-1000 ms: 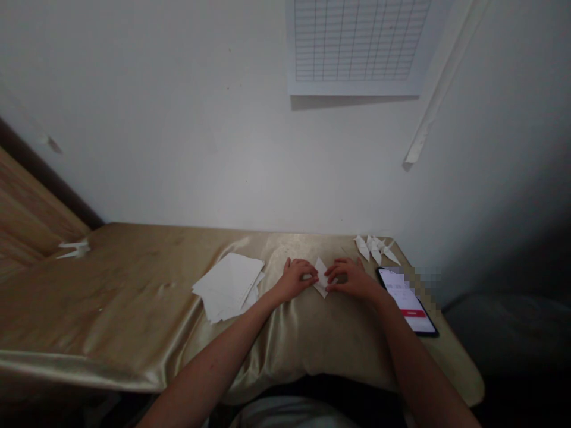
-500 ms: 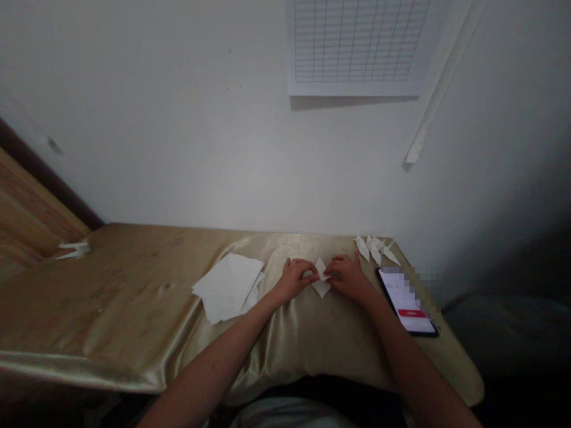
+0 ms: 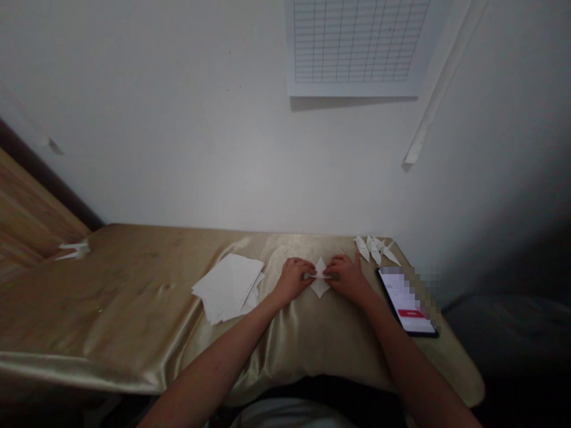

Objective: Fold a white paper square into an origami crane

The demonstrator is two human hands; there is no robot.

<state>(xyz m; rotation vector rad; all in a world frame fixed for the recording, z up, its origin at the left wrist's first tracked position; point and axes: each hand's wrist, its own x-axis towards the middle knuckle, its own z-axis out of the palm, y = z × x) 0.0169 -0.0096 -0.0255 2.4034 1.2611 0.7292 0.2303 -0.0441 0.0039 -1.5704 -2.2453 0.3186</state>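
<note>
The small folded paper (image 3: 320, 289) has turned since a second ago: it was a slanted diamond then, and now it sits straight, one point to the far side and one to the near side. A raised edge now runs left to right across its middle, between the fingertips of both hands. The left hand (image 3: 294, 278) pinches the paper at its left side, and the right hand (image 3: 350, 279) pinches it at its right, level with the other. Judging by this, the work has gone from lining the paper up to shaping a fold across it; how firmly the fingers press cannot be told. The paper is on the bench (image 3: 120, 297), in front of the person. To its left, the stack of paper sheets (image 3: 228, 284) lies as before; to the far right, the finished-looking folded pieces (image 3: 375, 249) and the phone (image 3: 401, 300) have not moved.
</note>
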